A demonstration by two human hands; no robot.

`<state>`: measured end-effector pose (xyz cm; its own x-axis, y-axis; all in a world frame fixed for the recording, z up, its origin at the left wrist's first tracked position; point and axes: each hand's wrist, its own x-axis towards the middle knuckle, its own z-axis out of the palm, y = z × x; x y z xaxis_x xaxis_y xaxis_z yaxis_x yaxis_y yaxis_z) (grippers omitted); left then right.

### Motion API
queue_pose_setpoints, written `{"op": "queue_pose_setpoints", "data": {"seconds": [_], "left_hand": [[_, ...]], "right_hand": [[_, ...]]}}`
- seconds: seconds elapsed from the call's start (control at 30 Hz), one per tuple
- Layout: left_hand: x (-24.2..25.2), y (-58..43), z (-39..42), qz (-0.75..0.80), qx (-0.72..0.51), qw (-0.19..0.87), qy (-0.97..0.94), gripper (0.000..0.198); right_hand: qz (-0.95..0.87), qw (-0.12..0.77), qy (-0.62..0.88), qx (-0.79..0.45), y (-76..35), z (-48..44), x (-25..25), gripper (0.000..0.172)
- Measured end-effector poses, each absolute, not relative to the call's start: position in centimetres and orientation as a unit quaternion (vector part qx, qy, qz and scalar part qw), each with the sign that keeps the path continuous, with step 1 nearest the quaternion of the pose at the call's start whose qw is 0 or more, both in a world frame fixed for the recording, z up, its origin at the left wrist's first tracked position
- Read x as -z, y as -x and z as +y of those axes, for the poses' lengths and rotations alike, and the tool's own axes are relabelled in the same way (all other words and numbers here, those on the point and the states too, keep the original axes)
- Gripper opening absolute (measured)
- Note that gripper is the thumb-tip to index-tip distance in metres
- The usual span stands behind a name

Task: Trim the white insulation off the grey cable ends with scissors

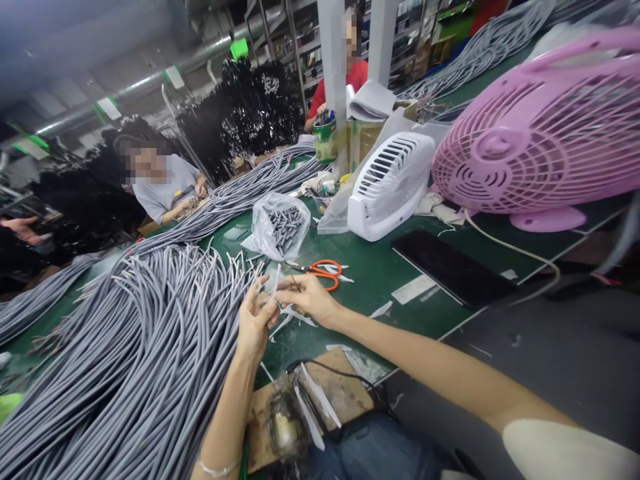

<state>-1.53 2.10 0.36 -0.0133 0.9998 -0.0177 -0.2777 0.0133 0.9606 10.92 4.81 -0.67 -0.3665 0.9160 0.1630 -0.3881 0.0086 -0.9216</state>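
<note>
My left hand (pixel 256 317) is closed, with thumb and fingers pinched round a thin whitish strip (pixel 277 277) that sticks up between my hands. Against it, my right hand (pixel 309 298) is also closed, its fingertips meeting those of the left; whether it grips the same strip is too small to make out. Just beyond the right hand lie orange-handled scissors (pixel 326 272). A clear plastic bag (pixel 263 230) of short dark grey tubes (pixel 286 230) sits behind my hands. To the left, a thick bundle of grey cables (pixel 150 333) spreads out, its cut ends near my left hand.
Right of my hands are a black phone (pixel 450 267), a white fan (pixel 390 187) and a pink fan (pixel 530 133). A wooden board (pixel 340 383) with a grimy metal device (pixel 285 423) is close to me. Two people (pixel 167 187) work across the green table (pixel 365 267).
</note>
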Motion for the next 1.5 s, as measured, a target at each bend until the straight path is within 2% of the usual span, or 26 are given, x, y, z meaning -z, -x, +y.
{"op": "queue_pose_setpoints", "data": {"seconds": [0.07,0.17,0.27,0.4,0.5,0.57,0.67,0.73,0.9,0.97,1.13,1.33,1.4,1.5], "left_hand": [[-0.2,1.2,2.1,0.443,-0.567,0.564,-0.406,0.053],[-0.1,0.7,2.1,0.467,-0.587,0.538,-0.384,0.046],[-0.3,0.5,2.3,0.500,-0.600,0.509,-0.363,0.047],[-0.1,0.8,2.7,0.520,-0.615,0.482,-0.345,0.050],[0.6,1.2,2.8,0.541,-0.615,0.446,-0.361,0.049],[1.1,1.4,2.8,0.555,-0.607,0.420,-0.384,0.048],[1.4,1.5,2.5,0.559,-0.604,0.378,-0.424,0.043],[1.2,1.4,2.1,0.561,-0.608,0.331,-0.454,0.037],[0.4,1.3,1.7,0.572,-0.603,0.247,-0.499,0.025],[0.1,1.4,1.9,0.561,-0.623,0.271,-0.473,0.027],[-1.2,2.8,3.0,0.491,-0.699,0.409,-0.323,0.031],[-4.2,6.4,3.3,0.481,-0.719,0.395,-0.310,0.026],[-4.4,5.9,2.7,0.487,-0.683,0.424,-0.340,0.025],[-4.1,3.8,2.1,0.504,-0.484,0.544,-0.465,0.062]], "right_hand": [[-0.546,0.550,0.279,-0.567,-10.8,4.6,0.9,0.026],[-0.651,0.578,0.297,-0.392,-10.8,4.1,1.4,0.016],[-0.747,0.568,0.260,-0.227,-10.9,3.7,2.1,0.021],[-0.823,0.516,0.199,-0.130,-10.8,2.8,2.9,0.029],[-0.868,0.472,0.083,-0.132,-10.6,1.6,3.1,0.029],[-0.868,0.478,0.039,-0.131,-10.5,1.1,2.9,0.028],[-0.813,0.527,0.209,-0.136,-10.6,1.5,2.5,0.025],[-0.775,0.509,0.337,-0.163,-10.9,2.3,2.1,0.025],[-0.797,0.438,0.360,-0.207,-11.4,3.4,1.6,0.028],[-0.801,0.440,0.347,-0.211,-11.2,3.3,1.4,0.029],[-0.798,0.454,0.313,-0.241,-10.9,3.1,1.0,0.029],[-0.785,0.455,0.317,-0.277,-12.4,3.8,0.4,0.031],[-0.784,0.446,0.320,-0.290,-12.6,4.3,-0.1,0.030],[-0.790,0.417,0.329,-0.305,-12.5,5.2,-1.3,0.024]]}}
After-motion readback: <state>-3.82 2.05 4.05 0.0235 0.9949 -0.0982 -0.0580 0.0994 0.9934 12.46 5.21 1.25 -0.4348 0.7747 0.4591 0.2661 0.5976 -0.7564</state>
